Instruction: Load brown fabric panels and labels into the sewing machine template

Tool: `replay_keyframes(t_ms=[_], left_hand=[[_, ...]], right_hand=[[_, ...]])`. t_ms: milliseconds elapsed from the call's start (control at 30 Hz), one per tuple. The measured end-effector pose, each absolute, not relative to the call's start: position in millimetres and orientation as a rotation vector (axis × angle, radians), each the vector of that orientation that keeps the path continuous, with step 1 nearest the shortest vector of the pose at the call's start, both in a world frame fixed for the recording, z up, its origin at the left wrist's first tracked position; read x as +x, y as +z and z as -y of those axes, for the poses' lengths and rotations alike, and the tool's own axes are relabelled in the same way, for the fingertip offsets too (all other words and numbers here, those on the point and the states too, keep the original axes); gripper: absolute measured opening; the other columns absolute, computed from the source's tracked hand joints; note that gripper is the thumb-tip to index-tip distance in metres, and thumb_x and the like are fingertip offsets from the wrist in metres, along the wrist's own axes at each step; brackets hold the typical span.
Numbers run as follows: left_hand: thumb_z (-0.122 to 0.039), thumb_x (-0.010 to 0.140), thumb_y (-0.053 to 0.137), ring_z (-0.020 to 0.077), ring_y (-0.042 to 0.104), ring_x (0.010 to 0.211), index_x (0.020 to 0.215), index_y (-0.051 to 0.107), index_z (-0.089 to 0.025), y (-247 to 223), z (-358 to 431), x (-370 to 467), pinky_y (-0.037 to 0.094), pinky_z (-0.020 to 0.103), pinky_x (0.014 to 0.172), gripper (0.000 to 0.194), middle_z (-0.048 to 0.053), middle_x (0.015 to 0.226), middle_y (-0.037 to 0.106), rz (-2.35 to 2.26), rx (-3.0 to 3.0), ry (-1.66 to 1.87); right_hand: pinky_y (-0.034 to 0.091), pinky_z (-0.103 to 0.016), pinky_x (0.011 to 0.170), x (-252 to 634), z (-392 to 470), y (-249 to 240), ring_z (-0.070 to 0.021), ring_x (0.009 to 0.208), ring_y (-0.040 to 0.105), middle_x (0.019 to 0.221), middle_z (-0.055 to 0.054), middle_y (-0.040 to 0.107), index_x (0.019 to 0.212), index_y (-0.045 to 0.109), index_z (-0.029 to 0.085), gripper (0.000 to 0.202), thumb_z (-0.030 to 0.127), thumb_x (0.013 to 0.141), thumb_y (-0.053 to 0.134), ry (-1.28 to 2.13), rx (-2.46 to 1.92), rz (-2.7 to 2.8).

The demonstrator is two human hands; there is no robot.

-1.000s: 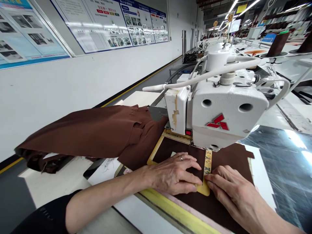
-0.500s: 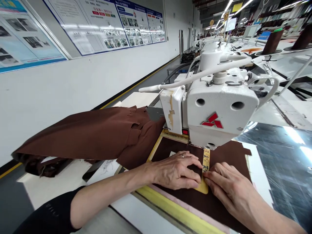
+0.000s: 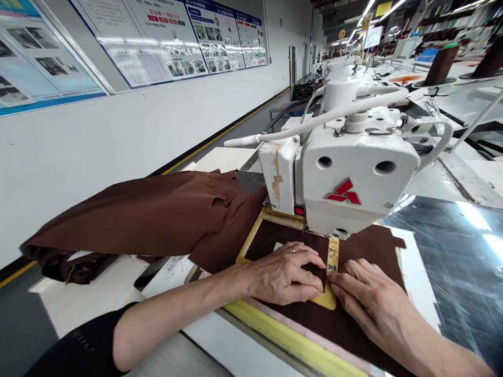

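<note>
My left hand (image 3: 286,273) lies on a yellow frame-shaped template (image 3: 330,300), fingers stretched and slightly spread, with a ring on one finger. Inside and around the template shows dark brown fabric (image 3: 369,251). At the template's right strip, which bears handwritten marks, my right hand (image 3: 369,293) presses its thumb and bent fingers together on the edge. Just beyond both hands stands the head of a white sewing machine (image 3: 357,178) with a red emblem; its needle area is mostly hidden. A small white piece (image 3: 278,246) peeks out behind my left hand.
A folded heap of brown fabric (image 3: 133,214) lies left of the machine. Yellow tape (image 3: 291,343) runs along the near edge of the work surface. A shiny metal tabletop (image 3: 463,262) extends at right. Brown thread cones (image 3: 440,67) stand farther back. Posters (image 3: 157,42) hang on the wall.
Both hands stay almost in place on the template. The view has shifted very slightly; nothing is visibly taken up or let go.
</note>
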State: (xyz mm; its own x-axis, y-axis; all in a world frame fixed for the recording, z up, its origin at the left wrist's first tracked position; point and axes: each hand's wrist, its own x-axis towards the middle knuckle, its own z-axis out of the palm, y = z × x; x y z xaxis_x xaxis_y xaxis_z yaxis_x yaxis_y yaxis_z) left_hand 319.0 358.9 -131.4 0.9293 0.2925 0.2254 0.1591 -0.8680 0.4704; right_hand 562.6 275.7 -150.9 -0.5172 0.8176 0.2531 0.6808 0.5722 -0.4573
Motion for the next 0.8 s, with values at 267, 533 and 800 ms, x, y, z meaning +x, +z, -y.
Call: replay_keyframes(t_ms=[267,533,800], left_hand=[[-0.037,0.099,0.058,0.0283,0.047,0.136,0.110,0.075,-0.024,-132,-356,312,0.035,0.044,0.116,0.024,0.010,0.140,0.056,-0.323,2.695,0.351],[-0.027,0.097,0.057,0.0220,0.059,0.124,0.103,0.076,-0.019,-140,-352,304,0.035,0.038,0.116,0.022,0.009,0.119,0.071,-0.409,2.510,0.619],[-0.039,0.098,0.060,0.0286,0.040,0.143,0.129,0.065,-0.026,-131,-372,298,0.025,0.049,0.120,0.035,0.007,0.147,0.054,-0.455,2.743,0.302]], right_hand=[[0.041,-0.035,0.068,560,-275,-147,-0.0180,0.077,0.051,0.087,-0.003,0.053,0.114,0.061,0.022,0.021,0.025,0.105,0.042,0.335,-1.231,2.377],[0.045,-0.033,0.067,543,-260,-146,-0.0197,0.080,0.053,0.089,-0.005,0.055,0.112,0.059,0.019,0.016,0.018,0.100,0.049,0.168,-1.093,2.465],[0.045,-0.032,0.062,540,-265,-162,-0.0200,0.073,0.056,0.082,-0.003,0.055,0.097,0.061,0.023,0.006,0.024,0.095,0.055,-0.143,-1.177,2.439]])
